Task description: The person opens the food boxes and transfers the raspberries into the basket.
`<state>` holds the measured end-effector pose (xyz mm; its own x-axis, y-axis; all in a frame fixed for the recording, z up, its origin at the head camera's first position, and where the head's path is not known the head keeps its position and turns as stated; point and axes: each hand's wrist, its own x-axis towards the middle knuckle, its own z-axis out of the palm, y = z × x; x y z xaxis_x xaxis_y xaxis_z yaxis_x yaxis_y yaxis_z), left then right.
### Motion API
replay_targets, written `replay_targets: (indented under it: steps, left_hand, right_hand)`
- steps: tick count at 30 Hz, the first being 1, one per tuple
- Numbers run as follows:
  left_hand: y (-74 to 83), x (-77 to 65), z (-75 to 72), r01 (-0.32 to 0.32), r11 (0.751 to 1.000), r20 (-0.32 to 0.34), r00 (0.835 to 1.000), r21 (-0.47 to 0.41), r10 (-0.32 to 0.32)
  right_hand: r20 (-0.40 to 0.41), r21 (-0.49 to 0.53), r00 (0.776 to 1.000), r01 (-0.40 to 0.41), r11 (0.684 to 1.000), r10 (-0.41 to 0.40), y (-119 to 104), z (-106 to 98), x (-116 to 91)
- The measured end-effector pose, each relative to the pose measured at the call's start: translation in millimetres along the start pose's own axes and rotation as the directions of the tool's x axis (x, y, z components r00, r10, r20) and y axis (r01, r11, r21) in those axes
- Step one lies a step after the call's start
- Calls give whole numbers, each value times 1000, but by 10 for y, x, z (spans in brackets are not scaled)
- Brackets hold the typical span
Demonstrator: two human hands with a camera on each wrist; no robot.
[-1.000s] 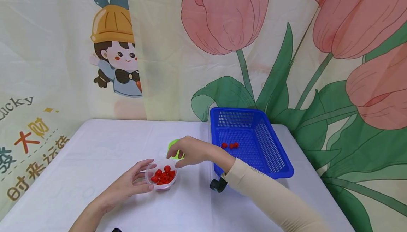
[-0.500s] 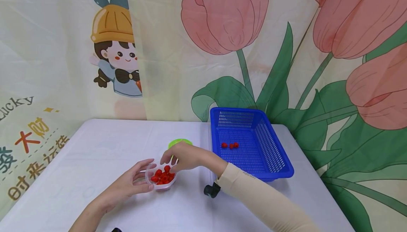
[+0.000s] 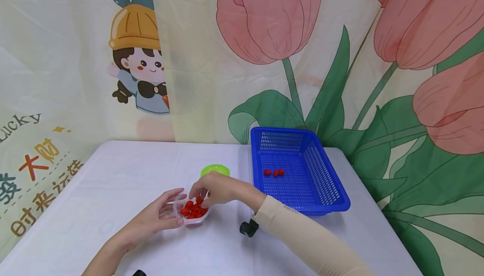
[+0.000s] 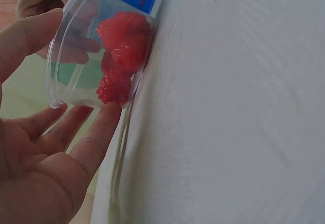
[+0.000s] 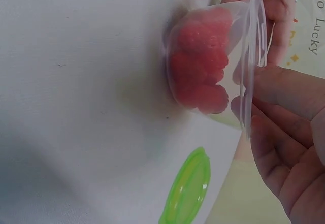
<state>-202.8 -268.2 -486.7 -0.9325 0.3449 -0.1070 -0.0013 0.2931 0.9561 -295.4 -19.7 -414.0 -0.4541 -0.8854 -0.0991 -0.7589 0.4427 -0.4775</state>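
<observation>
A clear plastic tub [image 3: 194,222] holding several red raspberries [image 5: 198,64] stands on the white-covered table. My left hand [image 3: 160,214] holds the tub from the left, with the thumb on one side and the fingers on the other; in the left wrist view, one fingertip [image 4: 109,113] rests low on its wall. From the right, my right hand [image 3: 215,187] reaches over the rim, its bent fingers inside the tub. Through the clear wall in the right wrist view, these fingertips [image 5: 237,74] show just above the fruit, with nothing between them.
Behind the right hand lies a bright green lid [image 3: 215,169]. A blue perforated basket [image 3: 321,175] stands at the right rear with 3 raspberries [image 3: 276,173] in it. A printed curtain [image 3: 196,78] hangs behind the white tabletop [image 3: 151,166].
My right hand has moved left and down from above the green lid into the tub, uncovering more of the lid. My left hand and the tub have stayed in place.
</observation>
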Motion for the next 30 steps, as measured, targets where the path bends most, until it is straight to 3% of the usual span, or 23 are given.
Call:
replay_targets:
  steps: [8,30]
  left_hand:
    - [12,-5,15,-25,1000,2,1000,-8,25]
    - [-11,-4,19,-74,997,-5,997,-10,74]
  right_hand:
    - [24,-12,1000,-7,1000,7,-11,50,33]
    - [57,-195,992,-98,976,111,-139,159,165]
